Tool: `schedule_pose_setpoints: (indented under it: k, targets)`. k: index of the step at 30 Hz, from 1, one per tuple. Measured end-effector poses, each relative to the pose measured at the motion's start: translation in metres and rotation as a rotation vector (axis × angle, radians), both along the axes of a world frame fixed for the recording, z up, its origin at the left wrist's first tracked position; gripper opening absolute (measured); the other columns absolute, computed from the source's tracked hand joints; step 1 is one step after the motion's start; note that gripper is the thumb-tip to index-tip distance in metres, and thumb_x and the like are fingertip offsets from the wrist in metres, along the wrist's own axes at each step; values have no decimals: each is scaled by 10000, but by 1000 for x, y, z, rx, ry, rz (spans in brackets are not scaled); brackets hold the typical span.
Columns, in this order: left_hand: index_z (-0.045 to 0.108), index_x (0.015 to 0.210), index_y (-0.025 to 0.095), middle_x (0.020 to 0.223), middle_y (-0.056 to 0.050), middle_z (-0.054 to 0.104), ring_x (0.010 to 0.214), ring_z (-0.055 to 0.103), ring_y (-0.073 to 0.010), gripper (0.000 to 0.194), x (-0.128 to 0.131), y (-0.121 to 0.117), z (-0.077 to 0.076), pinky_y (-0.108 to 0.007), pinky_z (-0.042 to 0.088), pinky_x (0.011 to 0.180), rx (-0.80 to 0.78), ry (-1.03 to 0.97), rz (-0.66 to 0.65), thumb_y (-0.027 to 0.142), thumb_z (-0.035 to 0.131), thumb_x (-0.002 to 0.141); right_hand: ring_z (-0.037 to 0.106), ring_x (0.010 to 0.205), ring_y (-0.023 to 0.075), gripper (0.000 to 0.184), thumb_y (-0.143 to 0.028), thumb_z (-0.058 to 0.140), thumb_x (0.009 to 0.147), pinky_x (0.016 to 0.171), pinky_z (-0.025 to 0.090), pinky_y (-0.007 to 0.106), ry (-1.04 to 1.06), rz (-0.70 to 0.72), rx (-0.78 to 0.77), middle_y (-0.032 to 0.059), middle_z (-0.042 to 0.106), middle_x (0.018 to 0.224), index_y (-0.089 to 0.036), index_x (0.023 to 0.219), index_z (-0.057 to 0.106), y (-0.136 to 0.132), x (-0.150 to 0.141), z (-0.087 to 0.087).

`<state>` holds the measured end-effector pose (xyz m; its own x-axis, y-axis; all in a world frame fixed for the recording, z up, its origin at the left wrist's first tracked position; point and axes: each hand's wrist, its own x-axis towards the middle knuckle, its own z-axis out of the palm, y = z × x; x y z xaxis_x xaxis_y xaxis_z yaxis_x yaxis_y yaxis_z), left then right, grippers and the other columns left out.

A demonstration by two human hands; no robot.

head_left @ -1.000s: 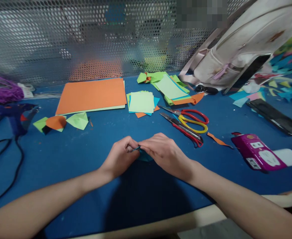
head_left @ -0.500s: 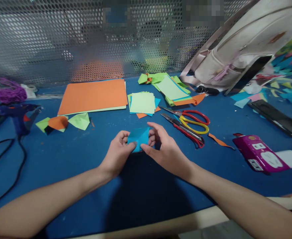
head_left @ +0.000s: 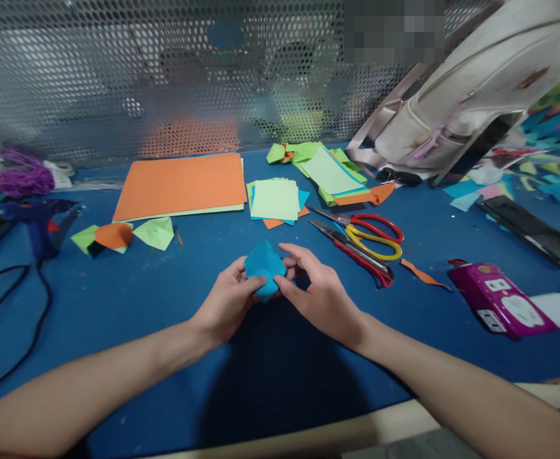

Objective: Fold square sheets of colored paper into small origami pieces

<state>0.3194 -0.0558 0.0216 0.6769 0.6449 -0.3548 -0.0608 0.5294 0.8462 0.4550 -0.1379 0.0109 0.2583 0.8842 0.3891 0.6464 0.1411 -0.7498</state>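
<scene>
A small piece of blue paper (head_left: pixel 266 264) is held above the table's near middle, one corner pointing away from me. My left hand (head_left: pixel 232 293) pinches its left side, thumb on top and fingers underneath. On the right side my right hand (head_left: pixel 315 287) grips the paper between thumb and curled fingers, its index finger raised a little off the far edge. Beyond the hands lies a stack of small pale green, blue and orange squares (head_left: pixel 274 199). Scissors (head_left: pixel 375 236) with red and yellow handles and a red cutter (head_left: pixel 356 255) lie right of my right hand.
Large orange sheets (head_left: pixel 184 188) lie at the back left, with folded paper pieces (head_left: pixel 154 233) before them. A blue glue gun (head_left: pixel 41 229) and its cord are at far left. A purple power strip (head_left: pixel 499 299), a phone (head_left: pixel 531 229) and a backpack (head_left: pixel 456 108) occupy the right. A perforated metal panel (head_left: pixel 174 83) stands behind.
The blue paper has turned from a squarish, edge-on position to a diamond with a corner pointing away. Both hands still hold it, and my right index finger has shifted slightly.
</scene>
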Motion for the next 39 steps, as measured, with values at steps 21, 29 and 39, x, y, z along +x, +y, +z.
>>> schedule_pose_setpoints:
  k: [21, 29, 39]
  targets:
    - [588, 864, 139, 755, -12, 614, 681, 545, -120, 229, 2, -4, 2, -245, 425, 643, 127, 144, 22, 222, 703, 685, 556, 644, 122, 253, -150, 526, 819, 665, 520, 259, -80, -27, 76, 37, 613, 798, -156, 1069, 570, 1, -4, 4]
    - [587, 822, 161, 733, 29, 594, 638, 517, -99, 181, 1, -5, 0, -213, 397, 595, 152, 180, -22, 238, 681, 688, 572, 734, 140, 223, -176, 559, 828, 700, 501, 256, -44, 16, 83, 59, 601, 834, -130, 1046, 569, 1, -3, 7]
    - [558, 741, 155, 649, 34, 519, 598, 479, -95, 157, 1, -5, 2, -211, 424, 558, 111, 168, -22, 226, 682, 676, 579, 739, 146, 85, -107, 516, 837, 689, 486, 275, -91, 36, 167, 49, 602, 784, -172, 852, 568, 2, -2, 6]
